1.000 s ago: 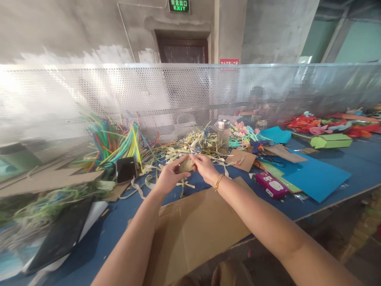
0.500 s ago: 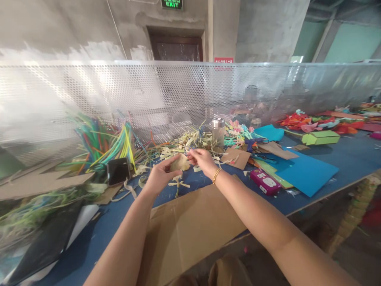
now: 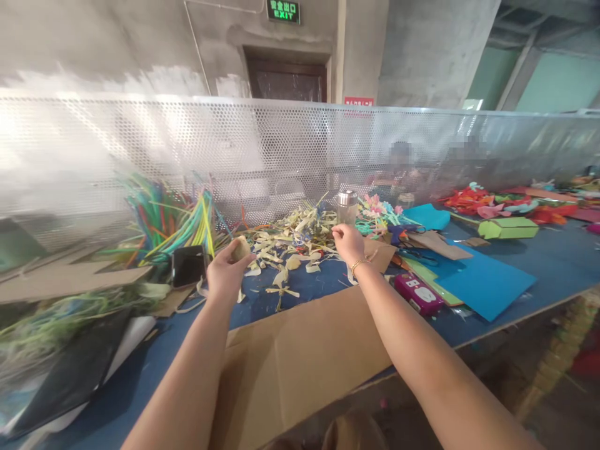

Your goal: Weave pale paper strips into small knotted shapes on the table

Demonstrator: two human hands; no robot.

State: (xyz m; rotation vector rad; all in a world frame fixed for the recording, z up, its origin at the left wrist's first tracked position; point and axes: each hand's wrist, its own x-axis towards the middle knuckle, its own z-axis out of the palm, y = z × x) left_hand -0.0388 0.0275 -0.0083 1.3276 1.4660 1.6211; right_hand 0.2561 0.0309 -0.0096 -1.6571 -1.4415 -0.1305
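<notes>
My left hand point(image 3: 226, 270) is closed around a pale yellow, rounded piece point(image 3: 242, 249), with its thumb and fingers on either side. My right hand point(image 3: 349, 242) is raised in a pinch in front of a glass bottle with a steel lid point(image 3: 347, 201). Whatever those fingers hold, if anything, is too small to make out. Between the hands lies a heap of pale dried husk strips and pieces point(image 3: 300, 234). A small cross-shaped husk piece point(image 3: 282, 290) rests on the blue tabletop just beyond a cardboard sheet point(image 3: 300, 359).
Coloured stems point(image 3: 182, 219) and a black phone point(image 3: 188, 265) are at left. To the right are a purple box point(image 3: 419, 294), scissors point(image 3: 422, 256), blue sheets point(image 3: 487, 275) and a green paper box point(image 3: 509, 228). A perforated metal screen point(image 3: 290, 137) stands behind.
My hands have moved apart: the left one leftward with the pale piece, the right one rightward toward the bottle. The view has shifted slightly.
</notes>
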